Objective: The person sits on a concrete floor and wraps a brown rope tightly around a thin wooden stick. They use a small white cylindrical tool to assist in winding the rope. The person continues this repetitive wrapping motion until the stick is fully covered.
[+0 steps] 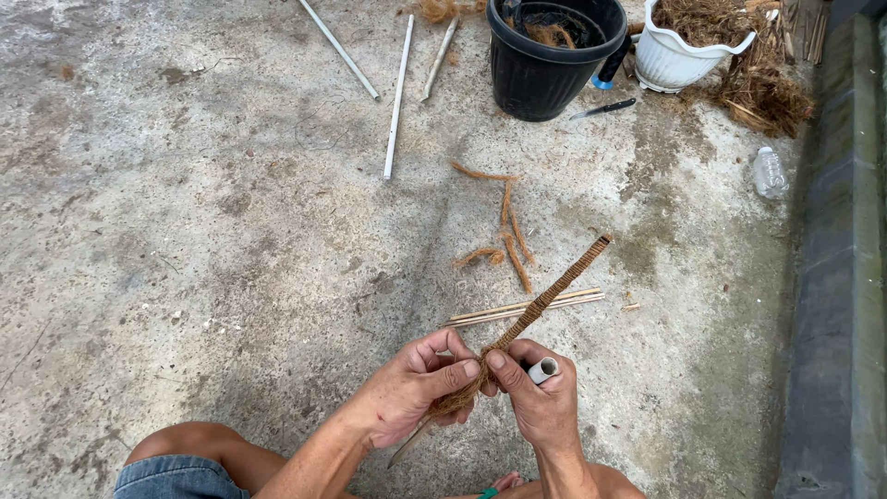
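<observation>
Both hands pinch a fibre-wrapped stick low over the concrete floor.

The left hand [411, 393] and right hand [540, 397] meet thumb to thumb, clamped on the coir-wound stick [545, 300], which slants up and away from them. Just beyond lie two thin sticks [527, 308] and loose fibre strands [506, 231]. Well beyond stand one black pot [552, 69], one white pot [679, 60], three pale rods [397, 97] and a clear plastic bottle [769, 173].

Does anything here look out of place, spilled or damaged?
Yes. Brown fibre scraps lie scattered on the concrete floor beyond the hands. More fibre has spilled beside the white pot. A clear plastic bottle lies on its side near the kerb.
</observation>
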